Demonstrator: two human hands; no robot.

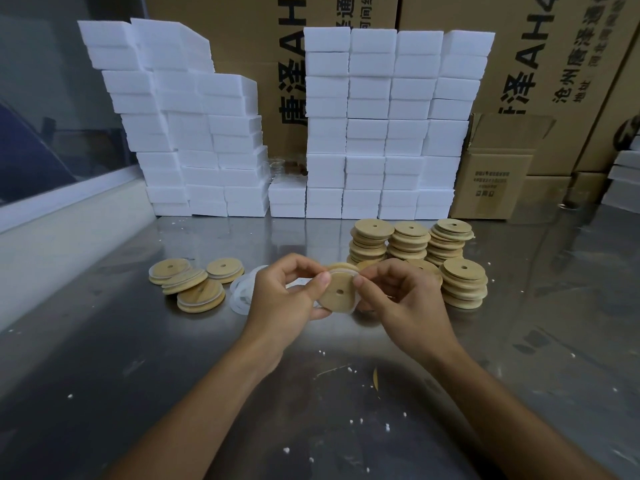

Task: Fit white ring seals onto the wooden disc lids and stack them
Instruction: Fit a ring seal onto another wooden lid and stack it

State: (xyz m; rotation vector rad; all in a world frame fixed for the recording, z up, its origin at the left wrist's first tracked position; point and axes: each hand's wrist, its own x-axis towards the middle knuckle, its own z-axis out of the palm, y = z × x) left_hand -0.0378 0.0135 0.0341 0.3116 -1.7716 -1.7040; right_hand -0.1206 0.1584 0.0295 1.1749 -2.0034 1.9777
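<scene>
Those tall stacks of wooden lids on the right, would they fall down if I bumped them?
Probably, yes. The stacks of wooden lids look uneven, with discs shifted sideways, so a nudge might slide the top ones off. The metal table looks smooth, so a loose lid may skid. Each lid is round and thin, so one landing on edge could roll away.

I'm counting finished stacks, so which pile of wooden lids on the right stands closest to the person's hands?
The front-right stack, just beside the right hand. The three other stacks stand in a row behind it, nearer the white foam blocks.
</scene>
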